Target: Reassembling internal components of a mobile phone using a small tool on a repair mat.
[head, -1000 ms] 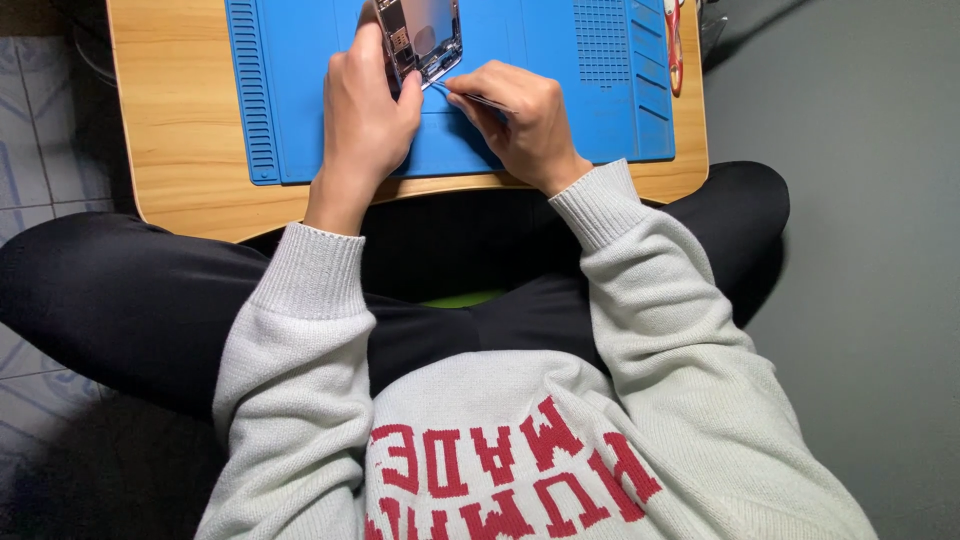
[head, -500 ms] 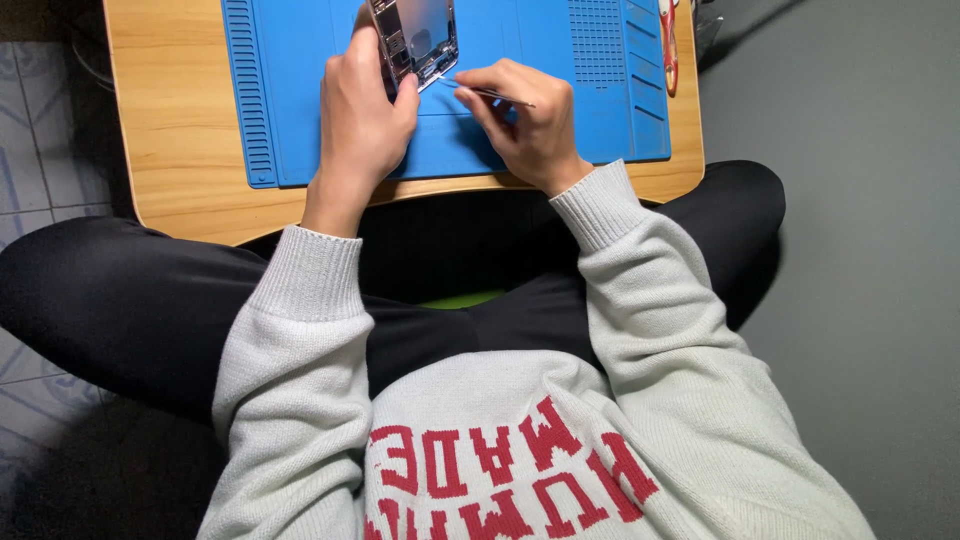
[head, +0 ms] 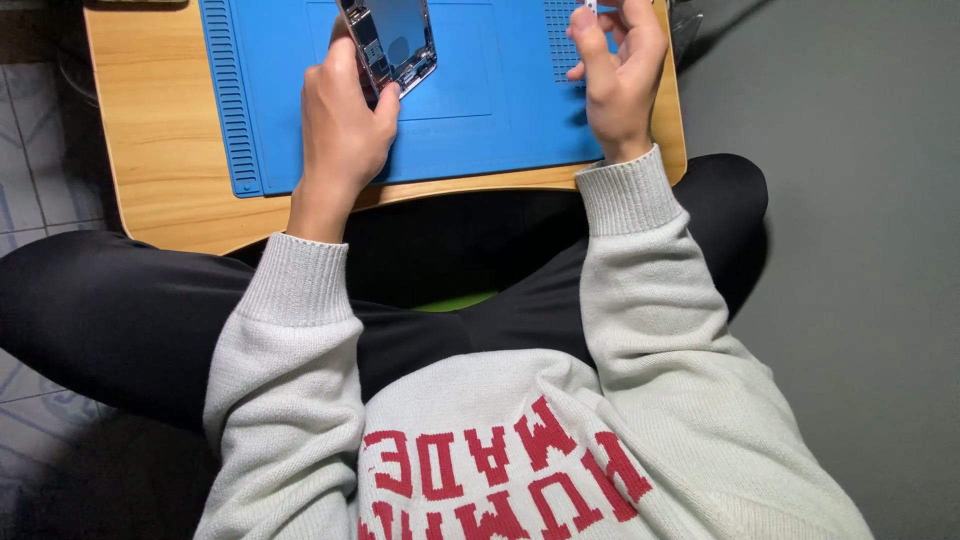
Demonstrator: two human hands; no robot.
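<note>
Opened phone (head: 392, 40), back cover off and inner parts showing, sits tilted near the far edge of the blue work mat (head: 480, 110), partly cut by the top of the frame. Left hand (head: 340, 125) grips it from the near side, thumb on one long edge and fingers curled round the other, so the body is pinned at an angle with the open face turned up toward the wearer; a grip like that probably steadies it for fine work. Right hand (head: 618, 70) is lifted to the right of the phone, well apart from it, fingers loosely pinched around a small pale item (head: 591, 5) at the frame's top edge; too little of it shows to say what it is, a tool tip or a small part. That hand hovers over the mat's ribbed right section, not touching the phone. The mat lies on a light wooden bench (head: 150, 150), a lap-height board whose near rim runs just beyond the person's crossed legs in black trousers (head: 120, 310); the mat likely keeps small pieces from rolling and protects the wood. Pale grey knitted sleeves (head: 300, 290) reach from the near side of the phone. Right of the bench, grey floor (head: 860, 250); left of it, tiled floor (head: 30, 130).
</note>
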